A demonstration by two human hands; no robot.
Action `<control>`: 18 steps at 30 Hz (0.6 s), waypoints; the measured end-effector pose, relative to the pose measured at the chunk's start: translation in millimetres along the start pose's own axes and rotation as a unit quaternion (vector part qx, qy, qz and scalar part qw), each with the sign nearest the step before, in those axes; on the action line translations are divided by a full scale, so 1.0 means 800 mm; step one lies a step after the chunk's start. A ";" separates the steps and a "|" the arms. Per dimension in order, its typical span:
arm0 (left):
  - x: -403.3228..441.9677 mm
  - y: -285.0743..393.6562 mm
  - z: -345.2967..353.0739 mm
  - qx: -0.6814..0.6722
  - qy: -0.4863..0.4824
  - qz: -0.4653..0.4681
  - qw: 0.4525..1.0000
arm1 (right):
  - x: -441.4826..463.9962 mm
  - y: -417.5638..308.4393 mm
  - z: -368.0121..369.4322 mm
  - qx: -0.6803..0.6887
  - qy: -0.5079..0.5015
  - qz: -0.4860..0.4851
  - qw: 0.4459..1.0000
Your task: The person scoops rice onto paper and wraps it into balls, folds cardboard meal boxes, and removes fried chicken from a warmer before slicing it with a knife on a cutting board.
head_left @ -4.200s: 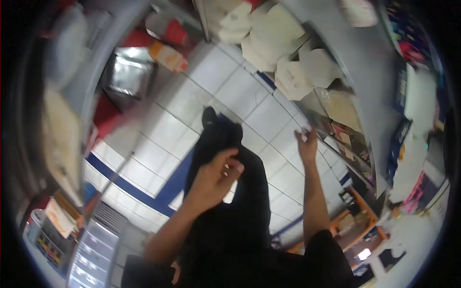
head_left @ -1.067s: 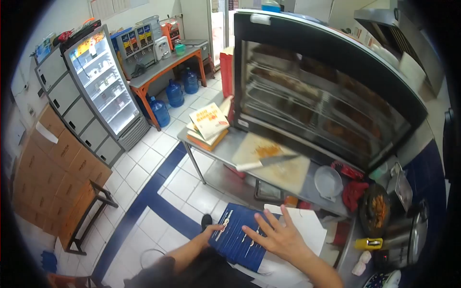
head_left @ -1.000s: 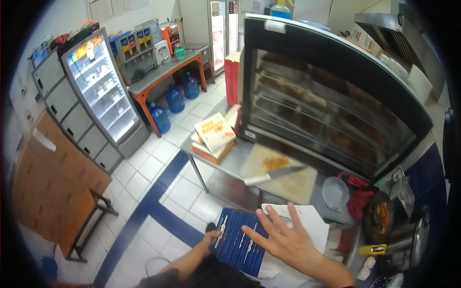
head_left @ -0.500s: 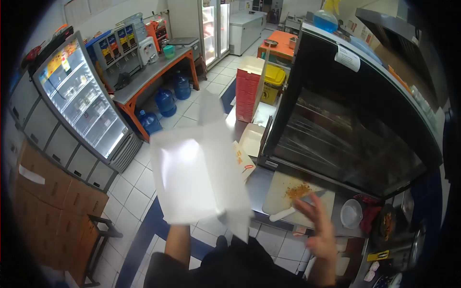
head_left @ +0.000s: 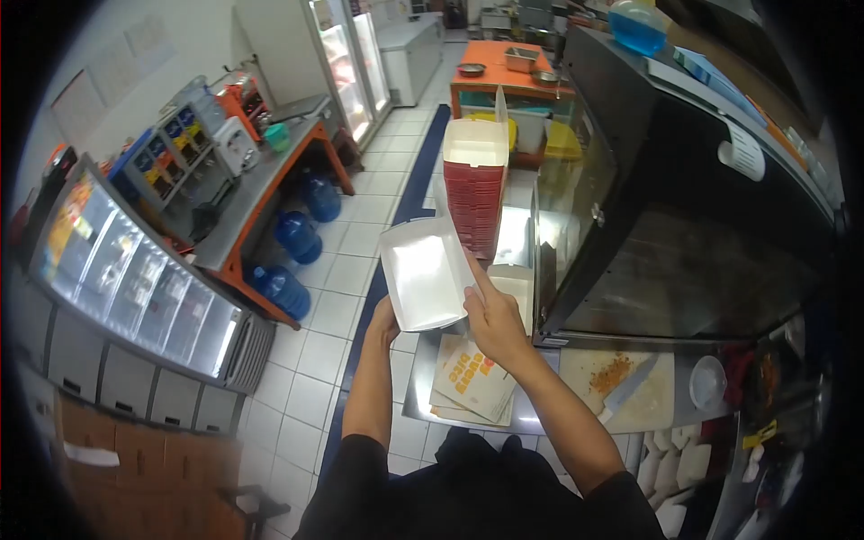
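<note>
Two bare hands hold an open white box [head_left: 421, 277] in the air, by the left edge of the steel bench [head_left: 419, 385]. The box lies between and just ahead of the hands. The right hand [head_left: 497, 328] grips its right side near the close corner, thumb on the rim; the left hand [head_left: 385, 320] is at the close left corner, its fingers hidden, so their exact hold cannot be told. Neither hand is clearly nearer. The long axis points away from the person, far end slightly left; the hollow faces up, toward the viewer.
</note>
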State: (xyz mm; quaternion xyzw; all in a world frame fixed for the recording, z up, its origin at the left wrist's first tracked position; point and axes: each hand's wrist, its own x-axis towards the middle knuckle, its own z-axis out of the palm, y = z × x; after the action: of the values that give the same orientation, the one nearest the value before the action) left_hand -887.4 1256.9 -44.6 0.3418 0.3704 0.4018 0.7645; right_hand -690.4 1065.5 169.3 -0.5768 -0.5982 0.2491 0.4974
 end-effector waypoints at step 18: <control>0.089 0.026 0.008 0.395 0.056 0.080 0.913 | 0.049 0.039 0.090 -0.139 0.090 0.049 0.985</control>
State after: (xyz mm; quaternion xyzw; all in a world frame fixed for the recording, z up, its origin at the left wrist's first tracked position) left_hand -861.1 1326.5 -45.2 0.6215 0.5127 0.3013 0.5100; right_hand -733.7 1128.7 127.0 -0.6889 -0.5508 0.1343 0.4517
